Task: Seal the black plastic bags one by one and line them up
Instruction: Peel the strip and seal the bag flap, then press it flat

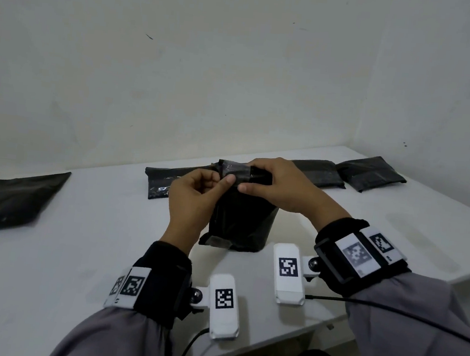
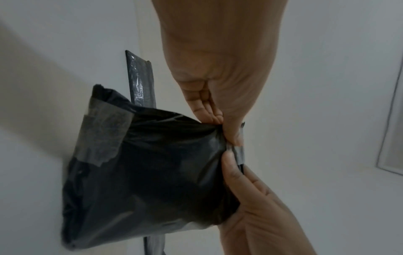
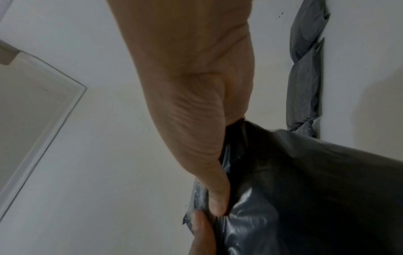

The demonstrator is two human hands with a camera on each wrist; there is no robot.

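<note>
Black plastic bag [image 1: 241,221], soft, filled and crinkled, stands upright on the white bench [image 1: 77,248] directly in front of the person, bottom edge resting on the surface, mouth at the top. Long axis roughly vertical; the folded mouth strip runs left to right between the two hands.

Left hand [image 1: 194,199]: grip closed, thumb and curled fingers pinching the left part of the mouth strip. Right hand [image 1: 279,185]: grip closed as well, thumb below and fingers over the right part of the strip. Thumb tips nearly meet at mid-strip. A glossy clear band, probably adhesive liner or tape, shows along the strip; cannot tell which.

Both hands sit at the top of the bag, so the bag's body hangs below the grips. Neither hand is nearer; the seal line lies across both.

Judgement: sealing in progress, flap not yet visibly pressed flat.

Other flat black plastic bags: one behind the held bag [image 1: 167,182], two at far right [image 1: 320,173] [image 1: 372,173] side by side, one at far left [image 1: 13,202]. The line-up spot probably lies to the right, nearer the right hand.
</note>
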